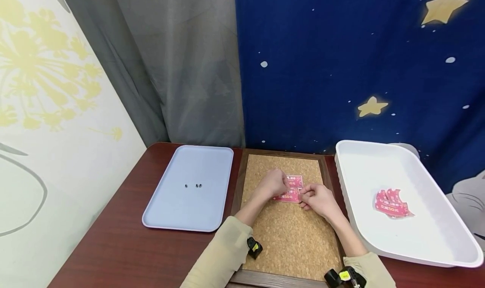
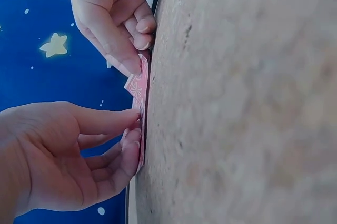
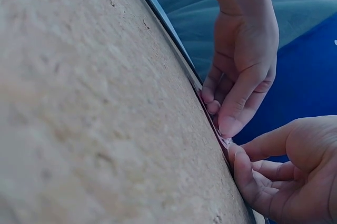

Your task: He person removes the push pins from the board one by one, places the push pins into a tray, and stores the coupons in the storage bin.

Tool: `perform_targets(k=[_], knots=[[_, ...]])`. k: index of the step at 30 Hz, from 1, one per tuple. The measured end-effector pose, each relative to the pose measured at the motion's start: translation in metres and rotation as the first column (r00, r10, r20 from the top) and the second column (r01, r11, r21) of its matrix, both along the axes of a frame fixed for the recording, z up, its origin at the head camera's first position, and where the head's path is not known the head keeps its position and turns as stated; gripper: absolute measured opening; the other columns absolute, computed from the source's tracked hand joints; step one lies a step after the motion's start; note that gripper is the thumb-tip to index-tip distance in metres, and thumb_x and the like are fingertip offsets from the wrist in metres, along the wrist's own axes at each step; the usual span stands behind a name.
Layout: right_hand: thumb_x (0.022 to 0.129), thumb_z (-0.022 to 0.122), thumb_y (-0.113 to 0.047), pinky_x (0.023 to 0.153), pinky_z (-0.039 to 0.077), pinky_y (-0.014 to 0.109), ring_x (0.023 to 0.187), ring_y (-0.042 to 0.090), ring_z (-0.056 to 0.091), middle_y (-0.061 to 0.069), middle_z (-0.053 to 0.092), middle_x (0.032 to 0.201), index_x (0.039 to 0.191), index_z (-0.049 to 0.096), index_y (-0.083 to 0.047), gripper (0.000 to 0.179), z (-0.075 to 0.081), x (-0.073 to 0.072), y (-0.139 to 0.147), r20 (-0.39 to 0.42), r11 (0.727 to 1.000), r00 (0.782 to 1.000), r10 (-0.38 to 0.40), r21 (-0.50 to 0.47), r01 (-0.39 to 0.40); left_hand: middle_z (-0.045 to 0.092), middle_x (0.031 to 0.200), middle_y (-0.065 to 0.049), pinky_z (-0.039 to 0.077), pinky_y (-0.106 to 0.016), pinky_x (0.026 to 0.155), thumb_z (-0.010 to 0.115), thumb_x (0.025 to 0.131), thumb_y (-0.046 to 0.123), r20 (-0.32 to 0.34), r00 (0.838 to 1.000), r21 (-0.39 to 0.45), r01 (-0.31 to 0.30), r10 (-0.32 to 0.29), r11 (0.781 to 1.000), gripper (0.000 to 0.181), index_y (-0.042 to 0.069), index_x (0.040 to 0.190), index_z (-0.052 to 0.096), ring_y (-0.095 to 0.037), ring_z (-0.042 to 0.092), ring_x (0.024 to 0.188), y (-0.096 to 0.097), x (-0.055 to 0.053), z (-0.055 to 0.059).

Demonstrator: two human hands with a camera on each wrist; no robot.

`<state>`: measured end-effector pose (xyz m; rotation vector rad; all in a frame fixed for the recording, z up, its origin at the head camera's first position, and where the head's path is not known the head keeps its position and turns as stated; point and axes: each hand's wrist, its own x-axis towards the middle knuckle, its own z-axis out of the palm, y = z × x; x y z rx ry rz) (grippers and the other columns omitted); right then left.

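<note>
Two pink printed coupons lie one above the other on the cork board: an upper coupon and a lower coupon. My left hand reaches over their left part, thumb and curled fingertips meeting at the paper. A small dark speck shows by those fingertips in the left wrist view; I cannot tell what it is. With thumb and forefinger, my right hand pinches the lower coupon's right edge. Between the hands, in the left wrist view, the pink paper bends up off the cork.
The wood-framed cork board lies on a dark red table. To its left is a light blue tray with a few small dark pieces. A white tray on the right holds a pile of pink coupons.
</note>
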<state>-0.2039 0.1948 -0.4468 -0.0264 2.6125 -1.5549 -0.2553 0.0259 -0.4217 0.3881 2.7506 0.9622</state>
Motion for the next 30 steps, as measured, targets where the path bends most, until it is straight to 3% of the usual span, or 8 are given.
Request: perform_targets(k=[5, 11, 21, 30], knots=[[0.092, 0.064, 0.003, 0.058, 0.057, 0.028, 0.062, 0.016, 0.067, 0.009, 0.068, 0.071, 0.094, 0.064, 0.009, 0.007, -0.001, 0.0, 0.0, -0.005, 1.0, 1.0, 0.001, -0.001, -0.001, 0.059, 0.066, 0.003, 0.037, -0.022, 0.047, 0.076, 0.079, -0.002, -0.002, 1.0, -0.018, -0.03, 0.03, 0.999, 0.016, 0.01, 0.069, 0.072, -0.011, 0.05, 0.061, 0.005, 0.001, 0.001], [0.092, 0.063, 0.003, 0.058, 0.057, 0.027, 0.062, 0.016, 0.067, 0.009, 0.067, 0.071, 0.094, 0.064, 0.008, 0.005, -0.001, 0.0, -0.001, -0.007, 1.0, 1.0, -0.004, 0.001, 0.004, 0.057, 0.065, 0.001, 0.036, -0.022, 0.045, 0.074, 0.084, 0.0, 0.018, 0.998, -0.046, -0.055, 0.056, 0.997, 0.02, 0.01, 0.068, 0.069, -0.011, 0.049, 0.056, 0.009, 0.002, 0.001], [0.092, 0.06, 0.004, 0.058, 0.056, 0.026, 0.063, 0.015, 0.067, 0.009, 0.068, 0.072, 0.093, 0.064, 0.008, 0.006, -0.002, 0.001, -0.001, -0.016, 1.0, 1.0, 0.007, 0.004, -0.007, 0.044, 0.064, -0.001, 0.031, -0.023, 0.044, 0.066, 0.094, 0.007, 0.034, 0.999, -0.155, 0.006, 0.0, 0.988, 0.036, 0.012, 0.062, 0.049, -0.012, 0.04, 0.052, 0.013, -0.002, -0.002], [0.092, 0.059, 0.005, 0.058, 0.055, 0.025, 0.063, 0.013, 0.065, 0.01, 0.067, 0.073, 0.093, 0.063, 0.008, 0.005, -0.002, 0.0, 0.0, -0.008, 1.0, 1.0, 0.016, -0.003, -0.016, 0.036, 0.055, 0.002, 0.027, -0.022, 0.043, 0.064, 0.093, 0.005, 0.016, 0.998, -0.146, 0.062, -0.06, 0.987, 0.044, 0.013, 0.056, 0.041, -0.01, 0.035, 0.048, 0.008, -0.005, -0.003]])
